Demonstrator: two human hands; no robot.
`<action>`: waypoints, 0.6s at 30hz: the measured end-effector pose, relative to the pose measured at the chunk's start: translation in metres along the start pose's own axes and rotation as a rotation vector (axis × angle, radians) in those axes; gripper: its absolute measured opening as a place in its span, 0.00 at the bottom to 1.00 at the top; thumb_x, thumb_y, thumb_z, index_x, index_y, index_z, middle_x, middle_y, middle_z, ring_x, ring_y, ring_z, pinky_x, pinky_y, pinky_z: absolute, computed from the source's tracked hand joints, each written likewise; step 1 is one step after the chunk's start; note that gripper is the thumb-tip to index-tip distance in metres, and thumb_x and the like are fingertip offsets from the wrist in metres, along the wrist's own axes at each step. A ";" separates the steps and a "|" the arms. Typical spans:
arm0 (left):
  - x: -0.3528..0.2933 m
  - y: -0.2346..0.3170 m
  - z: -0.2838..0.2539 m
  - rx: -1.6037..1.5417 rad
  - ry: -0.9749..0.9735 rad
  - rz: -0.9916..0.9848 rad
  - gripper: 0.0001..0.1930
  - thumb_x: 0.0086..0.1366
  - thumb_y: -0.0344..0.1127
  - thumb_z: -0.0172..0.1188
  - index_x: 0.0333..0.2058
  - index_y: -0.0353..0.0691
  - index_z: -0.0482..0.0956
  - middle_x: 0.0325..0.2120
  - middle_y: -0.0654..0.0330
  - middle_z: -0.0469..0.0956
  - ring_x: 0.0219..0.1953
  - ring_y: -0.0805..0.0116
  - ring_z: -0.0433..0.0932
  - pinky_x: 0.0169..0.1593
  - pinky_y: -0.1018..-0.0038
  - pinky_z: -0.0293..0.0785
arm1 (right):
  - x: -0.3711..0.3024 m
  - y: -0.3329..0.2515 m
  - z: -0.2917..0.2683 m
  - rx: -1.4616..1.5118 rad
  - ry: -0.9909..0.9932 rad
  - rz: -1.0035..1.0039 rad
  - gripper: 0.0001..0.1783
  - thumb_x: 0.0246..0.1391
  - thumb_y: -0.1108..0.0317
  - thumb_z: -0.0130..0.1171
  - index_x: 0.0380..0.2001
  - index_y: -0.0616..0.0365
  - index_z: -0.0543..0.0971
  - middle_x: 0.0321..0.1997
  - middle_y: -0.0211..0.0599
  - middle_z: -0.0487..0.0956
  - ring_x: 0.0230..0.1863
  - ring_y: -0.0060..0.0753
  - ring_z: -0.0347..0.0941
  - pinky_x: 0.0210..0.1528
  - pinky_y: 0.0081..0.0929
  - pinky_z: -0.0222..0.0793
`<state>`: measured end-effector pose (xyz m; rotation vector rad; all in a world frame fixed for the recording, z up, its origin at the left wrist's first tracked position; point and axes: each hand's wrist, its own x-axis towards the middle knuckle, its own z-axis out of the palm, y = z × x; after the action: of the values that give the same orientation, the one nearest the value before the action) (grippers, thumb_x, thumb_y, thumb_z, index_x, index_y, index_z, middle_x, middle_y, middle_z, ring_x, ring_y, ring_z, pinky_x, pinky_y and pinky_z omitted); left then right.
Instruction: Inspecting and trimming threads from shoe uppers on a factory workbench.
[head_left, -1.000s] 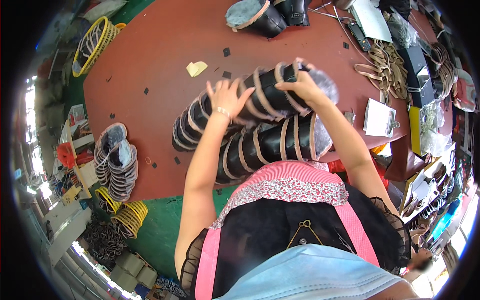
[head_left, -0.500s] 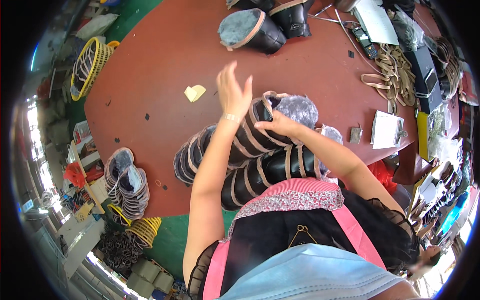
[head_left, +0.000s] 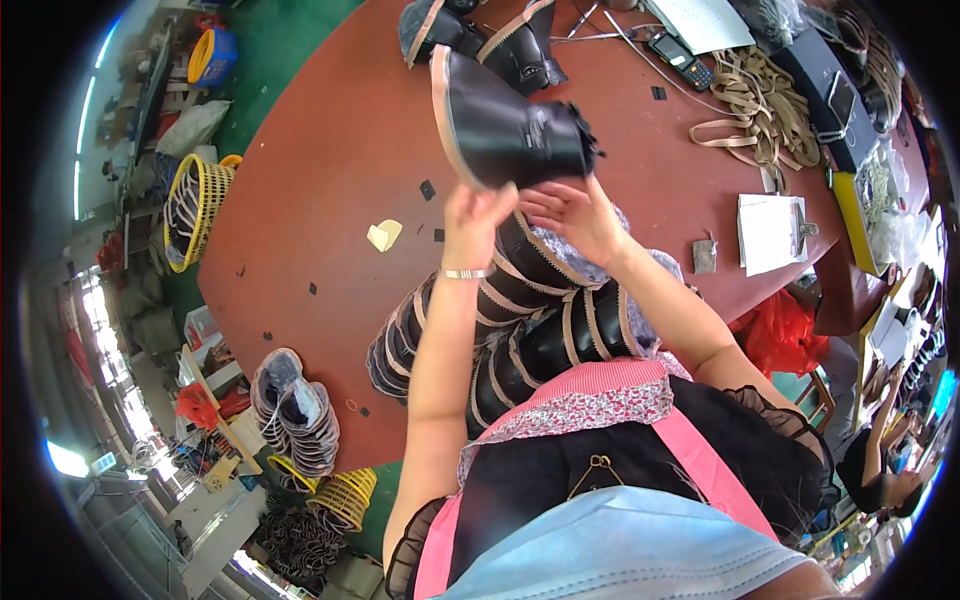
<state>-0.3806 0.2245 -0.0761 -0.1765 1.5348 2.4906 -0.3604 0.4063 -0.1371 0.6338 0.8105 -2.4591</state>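
A black shoe upper [head_left: 515,125] with a tan toothed edging is raised over the table in front of me. My left hand [head_left: 474,222] pinches its lower edge, thumb along the edging. Close under its right part is my right hand [head_left: 580,217], fingers stretched and slightly apart; whether they touch the upper I cannot tell. Below both hands, a row of nested black uppers [head_left: 500,290] with grey fur lining lies slanted across the table. A second such row [head_left: 545,335] lies nearer, against my apron.
More uppers [head_left: 520,55] stand at the table's far edge. At right are a handheld scanner [head_left: 682,60], tan straps [head_left: 755,110] and a clipboard [head_left: 772,233]. A yellowish scrap [head_left: 383,235] lies left of my hands. Stacked fur-lined uppers [head_left: 297,410] sit at the near-left edge.
My left hand has taken hold of a shoe upper, now lifted above the table. The right hand has come off the nested row and opened. The view has shifted a little.
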 end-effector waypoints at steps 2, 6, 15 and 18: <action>-0.037 0.002 -0.001 0.111 -0.169 -0.131 0.19 0.58 0.20 0.68 0.49 0.34 0.79 0.46 0.61 0.81 0.48 0.70 0.80 0.55 0.72 0.75 | 0.003 0.002 0.012 0.432 -0.262 0.121 0.27 0.68 0.44 0.45 0.51 0.57 0.76 0.52 0.41 0.80 0.51 0.37 0.76 0.53 0.39 0.73; -0.092 0.002 -0.014 -0.011 -0.269 0.069 0.34 0.60 0.19 0.64 0.64 0.35 0.65 0.59 0.58 0.72 0.60 0.62 0.73 0.64 0.64 0.68 | -0.021 -0.017 0.040 0.442 -0.339 0.107 0.27 0.64 0.47 0.50 0.51 0.60 0.78 0.47 0.41 0.81 0.49 0.38 0.76 0.55 0.40 0.72; -0.105 0.019 0.025 -0.308 0.188 -0.097 0.27 0.75 0.48 0.53 0.61 0.32 0.69 0.58 0.55 0.75 0.59 0.61 0.74 0.64 0.62 0.71 | -0.110 -0.045 0.030 0.082 -0.564 -0.157 0.30 0.62 0.59 0.60 0.65 0.55 0.69 0.62 0.36 0.76 0.62 0.36 0.73 0.66 0.37 0.65; -0.125 0.016 0.060 -0.300 0.149 -0.177 0.31 0.74 0.55 0.49 0.61 0.33 0.69 0.58 0.53 0.75 0.58 0.60 0.76 0.62 0.62 0.73 | -0.142 -0.041 0.015 -0.078 -0.626 -0.184 0.34 0.61 0.60 0.62 0.67 0.56 0.66 0.63 0.35 0.75 0.63 0.34 0.71 0.67 0.38 0.64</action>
<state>-0.2628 0.2567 -0.0094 -0.5313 1.1266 2.5973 -0.2765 0.4665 -0.0298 -0.2533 0.7178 -2.5412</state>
